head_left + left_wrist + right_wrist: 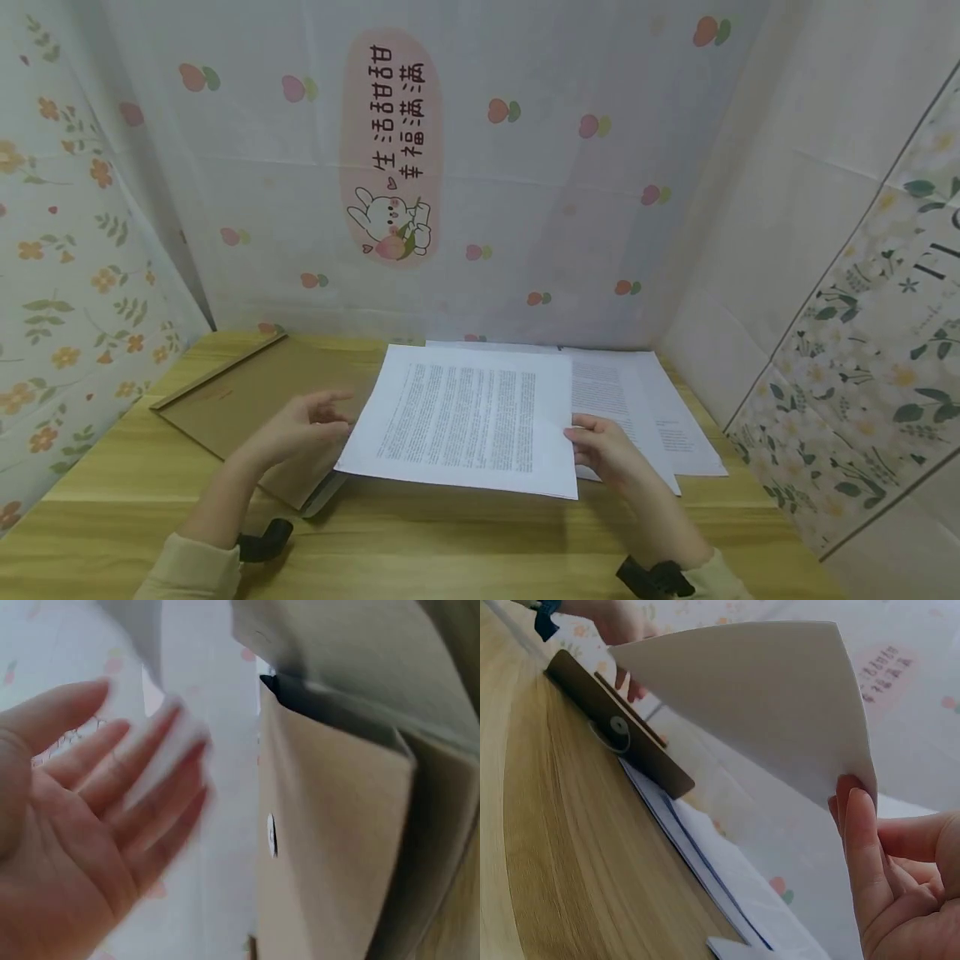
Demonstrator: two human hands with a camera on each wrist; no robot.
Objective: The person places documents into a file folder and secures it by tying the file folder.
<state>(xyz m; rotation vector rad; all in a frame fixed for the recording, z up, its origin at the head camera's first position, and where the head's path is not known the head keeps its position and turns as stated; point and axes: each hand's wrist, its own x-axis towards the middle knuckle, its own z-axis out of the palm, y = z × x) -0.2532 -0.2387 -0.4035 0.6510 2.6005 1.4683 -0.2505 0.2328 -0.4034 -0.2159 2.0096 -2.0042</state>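
My right hand (606, 454) pinches the right edge of a white printed sheet (468, 421), thumb on top. The sheet is held above the table, text side up; from below, in the right wrist view, its plain underside (765, 705) shows. Whether it is one page or a thin stack I cannot tell. Close to the sheet's left edge is my left hand (300, 429), above a brown paper document envelope (262, 387). Its fingers (97, 776) are spread and hold nothing. The envelope's open mouth (337, 712) and a round button (272, 835) appear in the left wrist view.
More printed papers (690, 433) lie overlapping at the right of the wooden table (420, 550), partly under the raised sheet. Patterned cloth (525, 208) hangs behind the table and along both sides. Each wrist wears a black strap (266, 540).
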